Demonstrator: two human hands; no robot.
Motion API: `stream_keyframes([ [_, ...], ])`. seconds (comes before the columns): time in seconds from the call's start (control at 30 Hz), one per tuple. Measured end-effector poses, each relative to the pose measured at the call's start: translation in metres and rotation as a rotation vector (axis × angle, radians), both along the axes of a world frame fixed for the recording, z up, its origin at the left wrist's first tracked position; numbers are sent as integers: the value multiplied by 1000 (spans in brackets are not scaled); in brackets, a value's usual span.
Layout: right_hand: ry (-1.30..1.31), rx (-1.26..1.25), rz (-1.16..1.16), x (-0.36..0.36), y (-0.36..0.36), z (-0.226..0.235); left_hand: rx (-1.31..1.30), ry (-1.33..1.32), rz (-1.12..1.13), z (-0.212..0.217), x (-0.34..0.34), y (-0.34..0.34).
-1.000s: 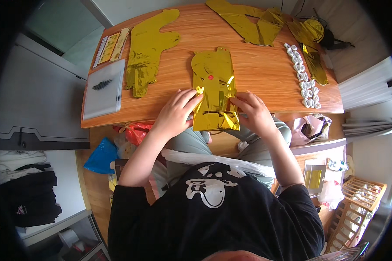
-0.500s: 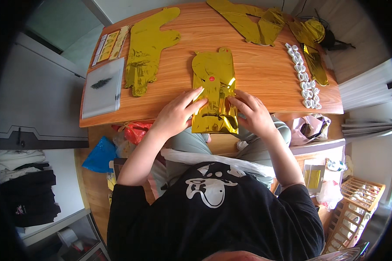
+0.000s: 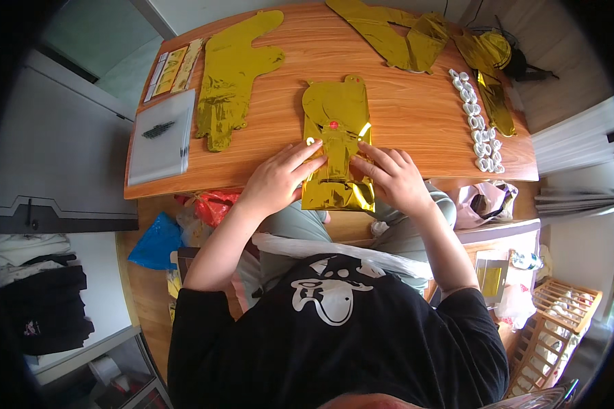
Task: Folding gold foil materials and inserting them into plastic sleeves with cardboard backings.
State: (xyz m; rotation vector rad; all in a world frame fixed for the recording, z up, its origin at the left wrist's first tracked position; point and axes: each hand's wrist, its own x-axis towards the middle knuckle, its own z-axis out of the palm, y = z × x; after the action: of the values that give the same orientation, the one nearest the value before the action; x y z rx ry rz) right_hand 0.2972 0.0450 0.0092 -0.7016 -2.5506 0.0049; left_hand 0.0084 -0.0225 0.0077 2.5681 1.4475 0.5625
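A folded gold foil balloon (image 3: 334, 105) with a small red round sticker lies flat at the table's front middle. Its creased, shiny lower end hangs out past the front edge. On its left border rest the fingertips of my left hand (image 3: 276, 178), fingers outstretched and the thumb apart. My right hand (image 3: 397, 178) lies opposite, its fingers spread over the right border. Both hands press the foil from above. Whatever is under the palms is hidden.
A larger flat gold foil balloon (image 3: 235, 71) lies left on the wooden table (image 3: 402, 105), beside clear plastic sheets (image 3: 160, 146). More gold foil (image 3: 389, 34) is at the back right. Rolled white ribbons (image 3: 477, 126) line the right side. A wooden rack (image 3: 566, 303) stands lower right.
My right fingers have slid slightly inward over the foil. My left hand stays at the left border, and the balloon lies almost as before.
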Motion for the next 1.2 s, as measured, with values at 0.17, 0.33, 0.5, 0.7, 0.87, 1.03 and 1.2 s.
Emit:
stream_keyframes([
  [0.17, -46, 26, 24, 0, 1, -4, 12, 19, 2, -3, 0, 0],
  [0.33, -31, 14, 41, 0, 4, -7, 12, 34, -7, -3, -1, 0],
  [0.5, -34, -7, 65, -2, 3, -3, -6, 58, -16, -2, -1, 0],
  [0.7, -30, 39, 75, -1, 4, -3, -18, 58, -12, 0, -1, 1],
  [0.87, -17, -20, 58, -1, 6, -7, 7, 40, -3, -5, -4, 1],
  [1.03, 68, -133, 32, 0, 8, -13, -8, -23, 3, -3, -2, 5],
  [1.2, 85, -275, -60, -4, 7, -3, -46, -141, 31, -5, -2, 8],
])
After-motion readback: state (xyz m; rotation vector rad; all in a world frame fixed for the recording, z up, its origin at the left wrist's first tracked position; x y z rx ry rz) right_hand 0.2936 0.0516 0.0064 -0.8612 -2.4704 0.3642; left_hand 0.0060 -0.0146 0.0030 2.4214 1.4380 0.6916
